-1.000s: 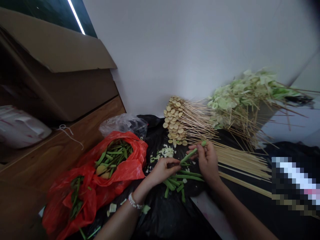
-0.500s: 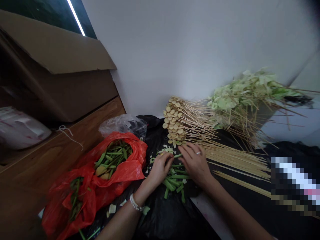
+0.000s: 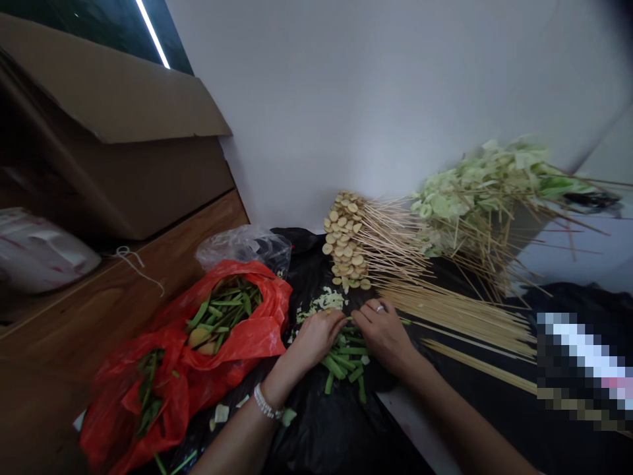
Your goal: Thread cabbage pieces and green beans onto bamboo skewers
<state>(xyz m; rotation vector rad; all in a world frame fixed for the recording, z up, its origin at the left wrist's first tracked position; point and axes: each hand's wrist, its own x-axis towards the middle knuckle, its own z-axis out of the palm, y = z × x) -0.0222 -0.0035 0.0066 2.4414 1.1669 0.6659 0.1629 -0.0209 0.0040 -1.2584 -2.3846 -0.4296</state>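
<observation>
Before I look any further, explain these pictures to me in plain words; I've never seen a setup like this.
There is no machine here, just a person's two bare hands. Every picture comes from one camera worn on the head, looking forward and down.

The left hand, with a pale bracelet at its wrist, and the right hand, wearing a ring, almost meet at the fingertips. Between them they hold a slim green piece, mostly hidden by the fingers.

Below lie cut green pieces on black plastic. To the left is a red bag with more greens in it. Farther ahead are skewered round slices; to the right, bare sticks, with leafy skewers beyond.
</observation>
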